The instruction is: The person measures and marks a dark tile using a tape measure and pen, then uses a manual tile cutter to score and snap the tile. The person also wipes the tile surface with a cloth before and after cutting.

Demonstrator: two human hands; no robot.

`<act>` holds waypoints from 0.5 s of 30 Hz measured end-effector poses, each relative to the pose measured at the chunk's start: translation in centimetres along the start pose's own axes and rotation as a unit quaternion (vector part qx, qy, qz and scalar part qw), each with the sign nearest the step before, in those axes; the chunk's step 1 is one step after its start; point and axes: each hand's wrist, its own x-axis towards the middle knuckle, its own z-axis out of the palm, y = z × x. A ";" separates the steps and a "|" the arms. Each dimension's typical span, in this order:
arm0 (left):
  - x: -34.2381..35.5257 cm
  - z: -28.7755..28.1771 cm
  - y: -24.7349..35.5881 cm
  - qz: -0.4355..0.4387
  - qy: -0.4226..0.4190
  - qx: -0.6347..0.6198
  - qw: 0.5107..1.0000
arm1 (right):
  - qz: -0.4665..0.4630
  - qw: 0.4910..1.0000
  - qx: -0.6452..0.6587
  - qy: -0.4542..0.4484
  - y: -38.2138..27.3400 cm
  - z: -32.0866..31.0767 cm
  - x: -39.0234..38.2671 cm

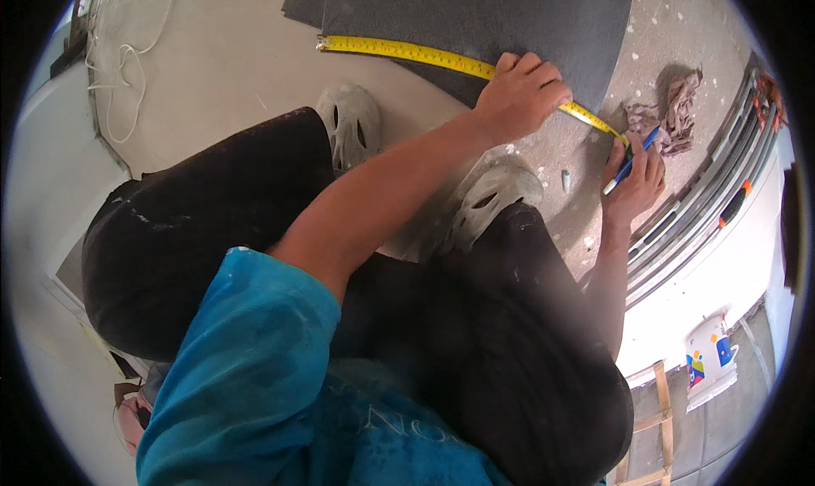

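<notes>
One left hand (524,98) pinches a yellow, ribbon-like metal tape measure (407,51) over a dark-grey flat slab (484,11), apparently keeping it straight; right hand (635,189), apart, grips slim blue pen (623,174) at tape's right end.

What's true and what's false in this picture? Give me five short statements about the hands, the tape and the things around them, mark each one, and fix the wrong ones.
1. The left hand is on the yellow tape. True.
2. The right hand is empty. False: it holds a blue pen.
3. The big sheet at the top of the picture is white. False: the sheet is dark grey.
4. The shoes are pale, with dark slots in them. True.
5. The crumpled wad lies to the left of both hands. False: the wad lies near the right hand, toward the right of the picture.
</notes>
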 end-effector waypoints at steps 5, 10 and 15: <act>2.6 -1.0 0.8 -0.007 -0.037 -0.015 0.999 | -0.034 0.999 -0.016 -0.016 2.1 -1.1 1.0; 8.8 -4.5 0.8 -0.005 0.024 -0.013 1.000 | -0.002 0.999 0.050 0.017 1.1 -3.3 7.7; 20.8 -5.8 -4.6 0.070 0.109 0.019 0.991 | -0.036 0.997 -0.025 0.060 4.0 -2.2 19.4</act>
